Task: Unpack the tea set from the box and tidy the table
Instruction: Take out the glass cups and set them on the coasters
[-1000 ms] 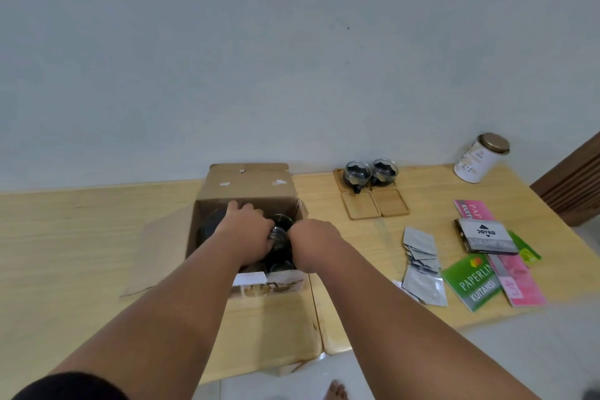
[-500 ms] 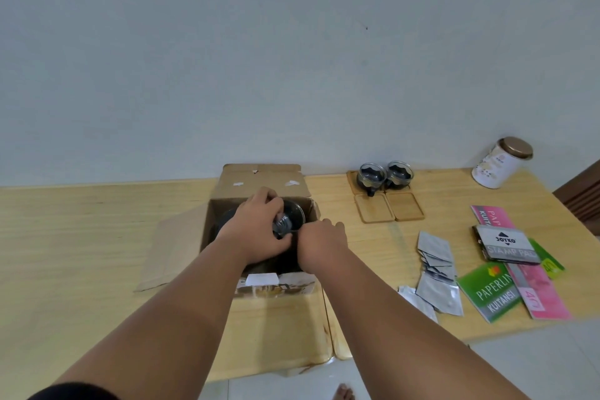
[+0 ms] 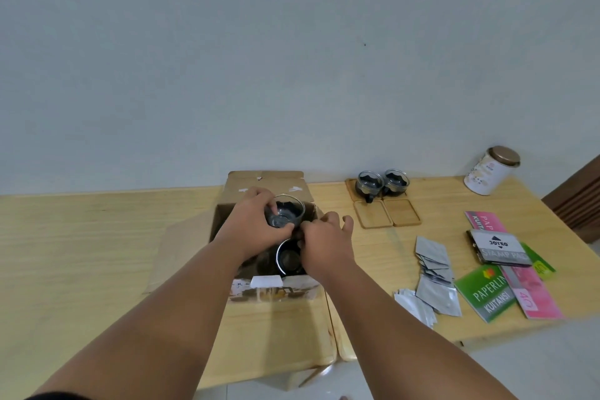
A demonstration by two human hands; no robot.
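An open cardboard box [image 3: 224,221] stands mid-table. Just above its opening, my left hand [image 3: 251,227] grips a clear glass cup with a dark inside [image 3: 285,213]. My right hand [image 3: 324,247] is right beside it, thumb and forefinger pinching at the cup's lower right edge while the other fingers spread loosely. Another dark cup [image 3: 289,258] sits down in the box below both hands. Two more glass cups [image 3: 368,185] [image 3: 394,180] stand on wooden coasters at the back right. Two bare coasters [image 3: 373,214] [image 3: 402,213] lie in front of them.
The wooden table [image 3: 97,253] meets a plain wall at the back. On the right lie silver sachets [image 3: 433,269], a green booklet [image 3: 485,291], a pink booklet [image 3: 526,282], a stamp pad box [image 3: 500,247] and a white tin with a bronze lid [image 3: 490,170].
My left hand has lifted the glass cup up out of the box. My right hand has come up with it and now meets the cup's side.
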